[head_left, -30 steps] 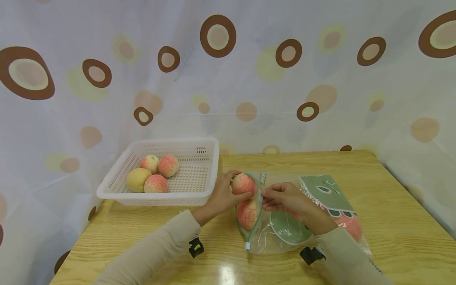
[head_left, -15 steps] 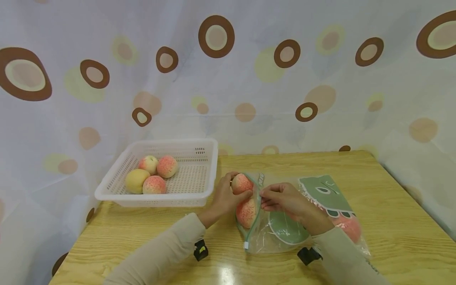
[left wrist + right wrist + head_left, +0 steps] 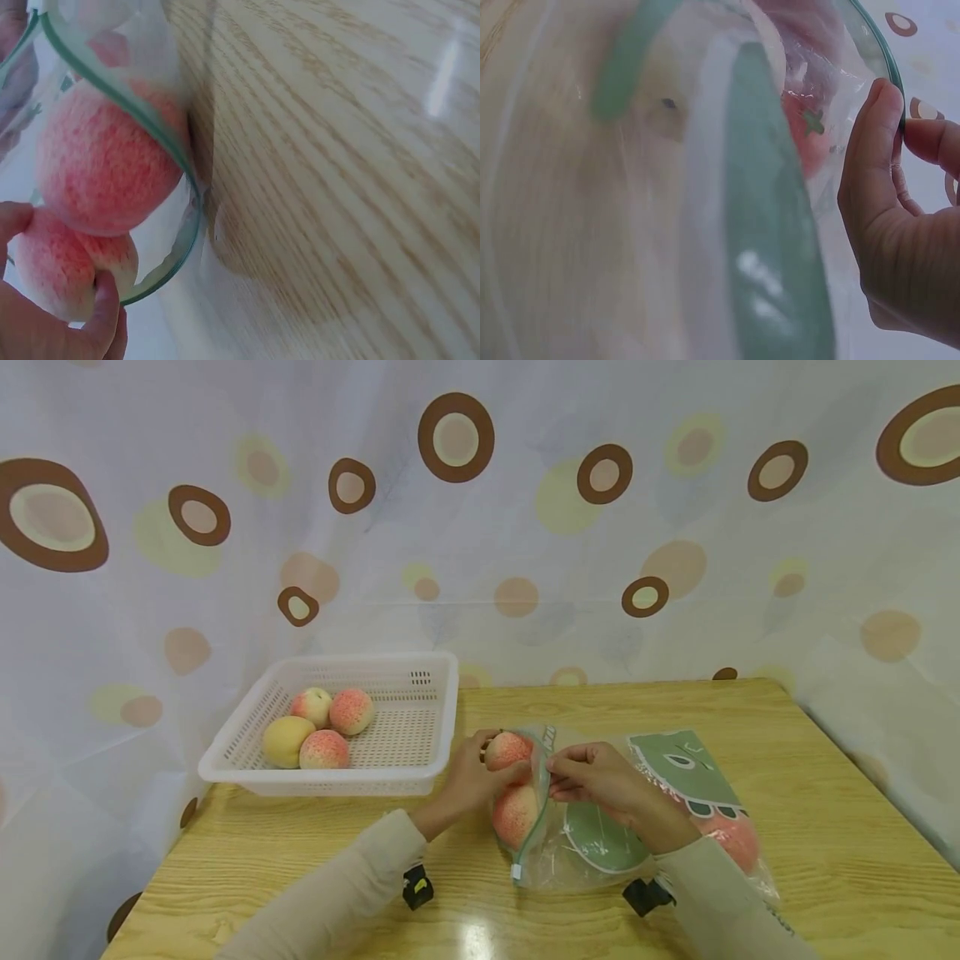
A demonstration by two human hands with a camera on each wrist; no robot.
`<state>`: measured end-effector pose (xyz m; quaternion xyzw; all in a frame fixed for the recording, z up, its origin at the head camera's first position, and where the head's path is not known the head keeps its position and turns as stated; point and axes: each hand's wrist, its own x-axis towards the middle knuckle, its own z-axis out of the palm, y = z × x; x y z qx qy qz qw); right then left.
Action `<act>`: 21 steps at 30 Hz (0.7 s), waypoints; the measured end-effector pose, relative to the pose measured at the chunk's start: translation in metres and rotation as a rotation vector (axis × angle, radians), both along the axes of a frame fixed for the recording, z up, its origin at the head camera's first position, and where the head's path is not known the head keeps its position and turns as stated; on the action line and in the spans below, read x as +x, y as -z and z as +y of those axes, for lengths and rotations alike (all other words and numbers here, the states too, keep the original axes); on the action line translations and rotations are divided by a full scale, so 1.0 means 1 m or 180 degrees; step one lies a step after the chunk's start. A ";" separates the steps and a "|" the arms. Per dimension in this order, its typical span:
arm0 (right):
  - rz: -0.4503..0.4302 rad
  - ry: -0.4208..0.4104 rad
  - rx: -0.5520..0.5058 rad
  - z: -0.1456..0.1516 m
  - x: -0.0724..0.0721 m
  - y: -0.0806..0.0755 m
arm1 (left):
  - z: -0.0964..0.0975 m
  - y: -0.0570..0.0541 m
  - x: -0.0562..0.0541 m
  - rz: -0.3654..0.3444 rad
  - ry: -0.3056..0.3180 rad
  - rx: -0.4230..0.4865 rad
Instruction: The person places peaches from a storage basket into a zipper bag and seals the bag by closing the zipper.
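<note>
A clear zip bag point(image 3: 543, 868) printed with a green and pink cartoon lies on the table, its green-edged mouth facing left. My left hand point(image 3: 480, 774) grips a pink-speckled peach point(image 3: 507, 750) at the far side of the mouth, thumb and fingers on either side of it. Closer to me, a second peach point(image 3: 112, 157) sits within the green rim point(image 3: 199, 202) in the left wrist view. My right hand point(image 3: 600, 781) pinches the rim of the bag between thumb and fingertips, as the right wrist view shows at the fingertips point(image 3: 889, 97).
A white perforated basket point(image 3: 442, 727) stands at the back left, with a yellow fruit point(image 3: 288, 741) and several peaches point(image 3: 325, 750) in its left half. Behind the wooden table point(image 3: 315, 852) hangs a patterned curtain point(image 3: 525, 543).
The two peaches at the bag's mouth have shifted slightly toward me, with the left hand still on the farther one. The right hand keeps its pinch on the rim.
</note>
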<state>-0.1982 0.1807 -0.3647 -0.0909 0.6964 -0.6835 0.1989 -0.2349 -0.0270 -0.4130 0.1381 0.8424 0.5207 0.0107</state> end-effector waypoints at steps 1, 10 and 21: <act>0.0001 -0.0003 -0.0001 0.000 0.000 0.000 | -0.001 -0.001 0.000 -0.0042 0.0029 -0.0020; 0.0001 -0.0002 -0.0028 -0.001 0.001 0.001 | -0.004 -0.003 0.001 -0.0107 0.0086 -0.0332; -0.0018 -0.0002 -0.0051 0.000 0.002 0.003 | -0.004 0.010 0.007 0.0140 0.0220 -0.0444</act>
